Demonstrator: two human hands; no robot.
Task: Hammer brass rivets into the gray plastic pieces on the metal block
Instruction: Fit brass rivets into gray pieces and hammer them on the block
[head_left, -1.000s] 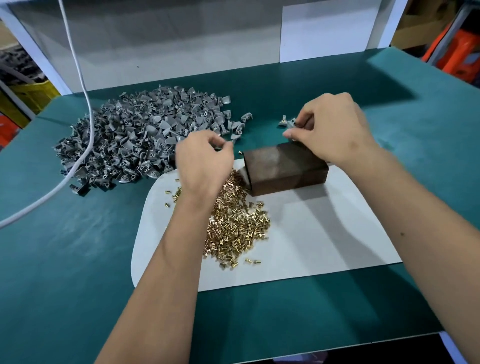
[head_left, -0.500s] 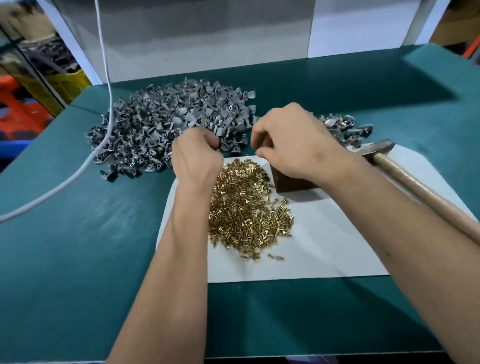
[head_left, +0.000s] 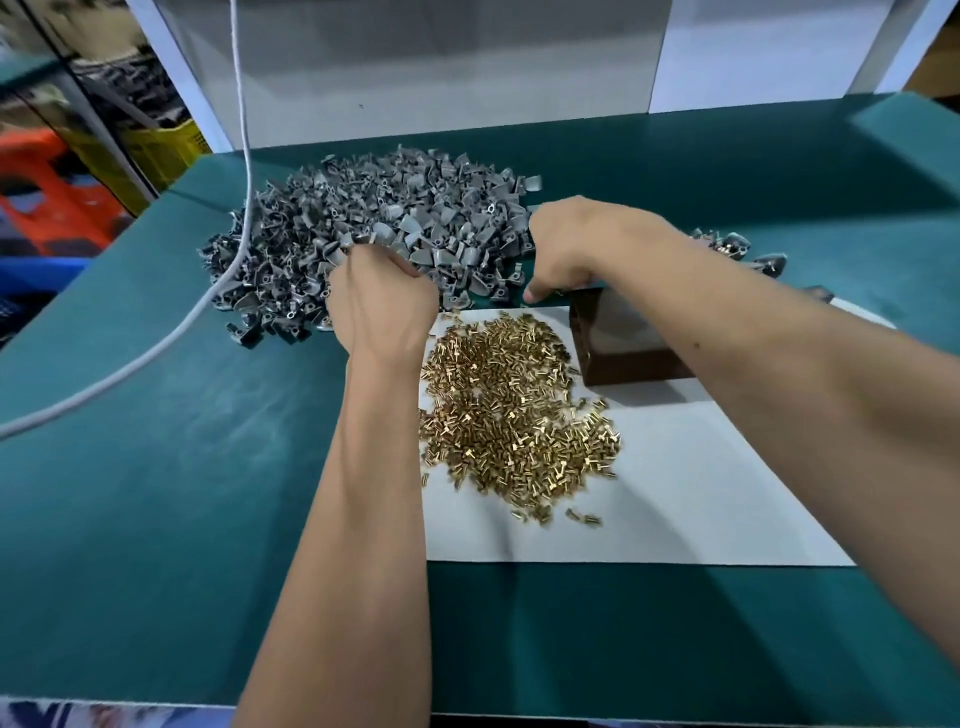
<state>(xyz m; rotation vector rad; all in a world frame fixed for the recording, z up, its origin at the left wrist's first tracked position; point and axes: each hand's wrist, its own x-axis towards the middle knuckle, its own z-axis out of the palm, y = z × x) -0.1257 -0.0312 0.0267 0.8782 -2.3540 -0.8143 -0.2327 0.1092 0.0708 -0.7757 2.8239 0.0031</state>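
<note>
Green bench: left hand (head_left: 382, 306) now curled in gray plastic pieces (head_left: 374, 218), right hand (head_left: 576, 244) moved off block, grip unclear

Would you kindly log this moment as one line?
left hand: gripping gray pieces | right hand: at gray pile | metal block: bare

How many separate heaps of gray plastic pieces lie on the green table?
2. The big heap lies at the back left, beyond the left hand. A small heap lies at the back right, partly hidden behind the right forearm.
</note>
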